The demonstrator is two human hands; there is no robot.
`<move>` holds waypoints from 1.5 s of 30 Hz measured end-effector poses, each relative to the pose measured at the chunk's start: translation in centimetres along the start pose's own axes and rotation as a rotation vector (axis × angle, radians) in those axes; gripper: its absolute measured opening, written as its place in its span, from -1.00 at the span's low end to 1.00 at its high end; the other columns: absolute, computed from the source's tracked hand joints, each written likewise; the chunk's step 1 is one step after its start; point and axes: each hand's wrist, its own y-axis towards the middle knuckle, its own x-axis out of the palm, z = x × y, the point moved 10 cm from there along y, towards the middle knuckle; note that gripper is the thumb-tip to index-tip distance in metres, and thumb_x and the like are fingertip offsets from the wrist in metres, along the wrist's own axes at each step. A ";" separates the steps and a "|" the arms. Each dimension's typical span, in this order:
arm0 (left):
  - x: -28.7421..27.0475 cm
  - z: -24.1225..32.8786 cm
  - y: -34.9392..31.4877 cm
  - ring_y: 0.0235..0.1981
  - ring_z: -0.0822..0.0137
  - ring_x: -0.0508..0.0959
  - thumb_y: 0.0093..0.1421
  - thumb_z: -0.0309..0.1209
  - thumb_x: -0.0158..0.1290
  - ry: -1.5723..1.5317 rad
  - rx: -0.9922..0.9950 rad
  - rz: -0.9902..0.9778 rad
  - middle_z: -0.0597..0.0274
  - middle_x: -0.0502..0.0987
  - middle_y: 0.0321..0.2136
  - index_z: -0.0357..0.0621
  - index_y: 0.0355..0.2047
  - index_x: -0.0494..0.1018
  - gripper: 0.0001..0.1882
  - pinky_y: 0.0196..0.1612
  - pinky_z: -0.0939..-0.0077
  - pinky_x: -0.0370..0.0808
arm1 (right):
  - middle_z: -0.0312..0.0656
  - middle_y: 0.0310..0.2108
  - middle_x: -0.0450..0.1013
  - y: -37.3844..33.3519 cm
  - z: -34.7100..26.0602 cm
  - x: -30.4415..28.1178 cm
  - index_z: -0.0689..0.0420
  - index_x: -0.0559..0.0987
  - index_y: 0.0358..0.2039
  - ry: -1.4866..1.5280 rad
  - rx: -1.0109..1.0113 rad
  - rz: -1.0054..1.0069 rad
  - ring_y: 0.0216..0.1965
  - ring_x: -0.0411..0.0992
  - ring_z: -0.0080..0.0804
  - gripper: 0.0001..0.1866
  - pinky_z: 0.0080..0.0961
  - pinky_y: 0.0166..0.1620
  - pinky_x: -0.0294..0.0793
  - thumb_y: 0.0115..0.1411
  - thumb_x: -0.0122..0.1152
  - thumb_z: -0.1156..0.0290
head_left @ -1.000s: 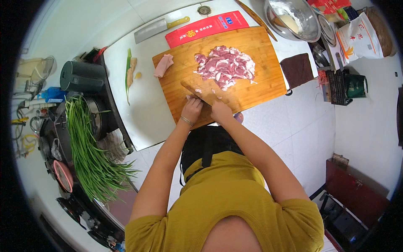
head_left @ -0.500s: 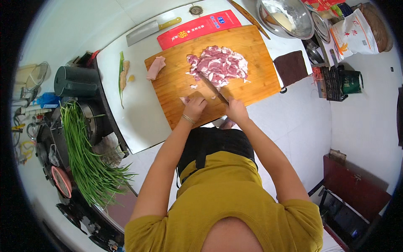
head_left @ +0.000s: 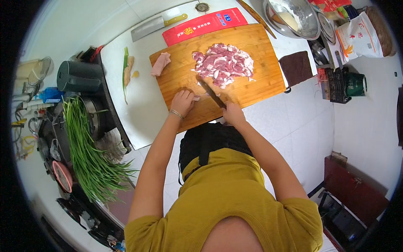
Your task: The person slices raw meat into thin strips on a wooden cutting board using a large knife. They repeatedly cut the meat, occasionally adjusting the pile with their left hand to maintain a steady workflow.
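Observation:
My right hand point(head_left: 233, 114) grips the handle of a knife point(head_left: 212, 94), whose dark blade points far-left across the wooden cutting board point(head_left: 260, 80). On the board's near-left part lies my left hand point(head_left: 182, 103), fingers bent and closed at a small pale piece of meat point(head_left: 196, 98). The knife blade is just right of that piece. Beyond the blade spreads a heap of sliced pink-and-white raw meat point(head_left: 224, 63). A larger pale pink chunk of meat point(head_left: 160, 64) rests at the board's far-left corner.
Behind the board lie a cleaver point(head_left: 147, 29) and a red packet point(head_left: 201, 27). Spring onion point(head_left: 125, 71) and ginger point(head_left: 129, 67) are on the left. A metal bowl point(head_left: 308, 21) stands far right, near a dark cloth point(head_left: 296, 68). Green chives point(head_left: 84, 155) hang at the left.
My left hand has shifted left on the board, so the small meat piece shows at its right side. The knife has moved slightly left relative to the heap. The whole view has shifted a little.

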 end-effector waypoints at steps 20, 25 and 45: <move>1.8 3.5 0.2 -0.27 0.15 0.44 -0.03 -0.56 -0.06 -0.109 0.058 0.130 0.14 0.45 -0.33 -0.22 -0.30 0.46 -0.76 -0.19 0.41 0.44 | 0.09 -0.45 0.49 0.4 -4.2 -0.8 0.23 0.47 -0.35 -0.188 -0.022 0.028 -0.38 0.49 0.04 -0.83 -0.11 -0.32 0.47 0.03 0.02 0.46; 2.1 3.3 0.5 -0.20 0.17 0.45 -0.03 -0.57 -0.07 -0.086 0.039 0.053 0.17 0.48 -0.26 -0.21 -0.29 0.47 -0.74 -0.12 0.42 0.44 | 0.06 -0.47 0.49 0.6 -3.0 -0.5 0.24 0.46 -0.33 -0.209 -0.107 0.121 -0.39 0.51 -0.01 -0.79 -0.18 -0.33 0.49 -0.01 0.10 0.44; 2.5 5.7 -0.2 -0.26 0.27 0.46 -0.03 -0.51 -0.03 -0.101 0.152 0.114 0.24 0.48 -0.27 -0.18 -0.27 0.50 -0.73 -0.17 0.51 0.45 | 0.14 -0.49 0.49 0.0 0.0 -1.8 0.24 0.45 -0.32 -0.126 0.034 0.162 -0.40 0.50 0.07 -0.81 -0.07 -0.33 0.48 0.04 0.00 0.45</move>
